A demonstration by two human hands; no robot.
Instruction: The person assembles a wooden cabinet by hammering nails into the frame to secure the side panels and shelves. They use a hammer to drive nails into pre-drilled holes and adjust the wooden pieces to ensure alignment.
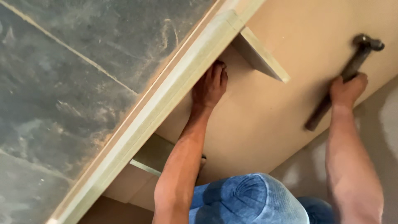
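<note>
Hammer (346,79) sits in your right hand (347,89), fist closed round the dark handle about midway, the metal head up near the frame's top right corner, over the big board. Your left hand (209,87) lies flat on the back panel (257,124), fingers straight and together, tips tucked into the corner where the side rail (166,108) meets the short divider (261,56). That grip is open, a press only, nothing held.

Progress, as a judgement: the carcass looks part built. Rail and divider already stand upright on the panel, and a second cross piece (151,155) shows lower down under your forearm. No nails or screws are visible, so you cannot tell which joints are fixed. The hammer is off the wood, raised clear of the panel.

Materials: panel and parts look like plain fibreboard, tan, matte, smooth faces, square-cut pale edges. The rail is long and straight with a lighter, slightly greenish edge face. The floor (70,66) at left is dark grey stone tile, dusty, with thin pale joints. Your knee (248,199) in blue denim fills the bottom centre. Pale grey floor shows at right beyond the panel.
</note>
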